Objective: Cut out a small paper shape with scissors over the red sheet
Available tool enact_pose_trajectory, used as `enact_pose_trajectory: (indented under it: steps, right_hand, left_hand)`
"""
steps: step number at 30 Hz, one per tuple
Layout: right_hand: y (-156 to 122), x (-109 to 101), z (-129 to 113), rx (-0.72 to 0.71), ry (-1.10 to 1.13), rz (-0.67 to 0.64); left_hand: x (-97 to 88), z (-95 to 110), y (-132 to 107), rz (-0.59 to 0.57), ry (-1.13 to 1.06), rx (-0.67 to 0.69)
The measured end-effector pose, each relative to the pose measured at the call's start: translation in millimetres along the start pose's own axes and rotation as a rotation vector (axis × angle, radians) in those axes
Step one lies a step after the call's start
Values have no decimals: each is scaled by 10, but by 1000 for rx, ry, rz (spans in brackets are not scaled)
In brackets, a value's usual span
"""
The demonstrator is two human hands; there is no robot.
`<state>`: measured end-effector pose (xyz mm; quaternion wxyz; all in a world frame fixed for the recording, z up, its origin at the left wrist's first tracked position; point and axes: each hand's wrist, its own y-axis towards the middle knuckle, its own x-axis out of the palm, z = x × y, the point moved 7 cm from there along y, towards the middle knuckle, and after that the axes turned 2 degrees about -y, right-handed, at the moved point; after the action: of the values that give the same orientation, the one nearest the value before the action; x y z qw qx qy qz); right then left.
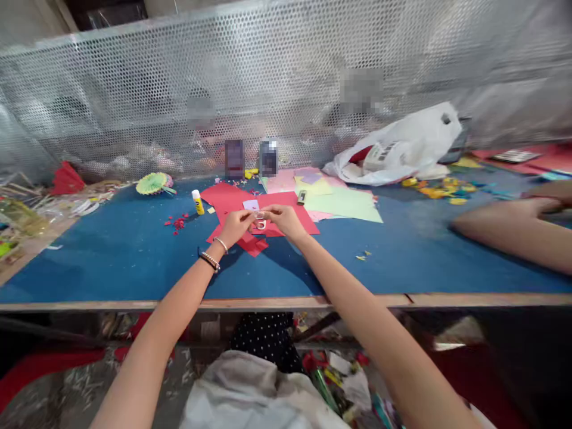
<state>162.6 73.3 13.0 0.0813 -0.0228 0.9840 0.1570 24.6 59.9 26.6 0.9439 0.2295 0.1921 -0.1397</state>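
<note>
My left hand (pixel 236 227) and my right hand (pixel 285 220) meet above sheets of red paper (pixel 292 205), with fingertips pinched together. Between them is a small pale piece (pixel 259 215), too small to make out clearly. Just below the fingertips shows a white loop-shaped thing (pixel 260 225); whether a hand holds it I cannot tell. A small lilac paper square (pixel 251 205) lies on the red paper just beyond my fingers. To the left stands a yellow glue stick (pixel 198 202) with a white cap, beside red paper scraps (pixel 179 223).
Pastel paper sheets (pixel 353 204) and a white plastic bag (pixel 397 149) lie back right. A green paper rosette (pixel 153 183) sits back left. Two phone-like objects (pixel 234 158) lean on the perforated metal screen (pixel 277 71). Another person's arm (pixel 504 229) rests on the blue table (pixel 134 256) at right.
</note>
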Motion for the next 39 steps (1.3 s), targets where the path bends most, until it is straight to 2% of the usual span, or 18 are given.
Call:
enact_pose_trajectory:
  steps: [10, 15, 21, 24, 32, 39]
  right_hand:
    - [-10, 12, 78, 23, 17, -22]
    - [-18, 11, 68, 30, 9, -22]
    - [-32, 67, 63, 32, 34, -93]
    - [-33, 78, 67, 36, 49, -103]
    - [-75, 123, 53, 102, 76, -155]
    - [-78, 148, 86, 134, 84, -199]
  left_hand:
    - [39, -25, -2, -8, 56, 53]
    - [50, -32, -9, -16, -11, 15]
    - [31, -23, -16, -4, -15, 0]
    - [2, 17, -33, 22, 98, 19]
    - [-31, 80, -75, 86, 581, 64]
    - [5, 63, -82, 44, 700, 71]
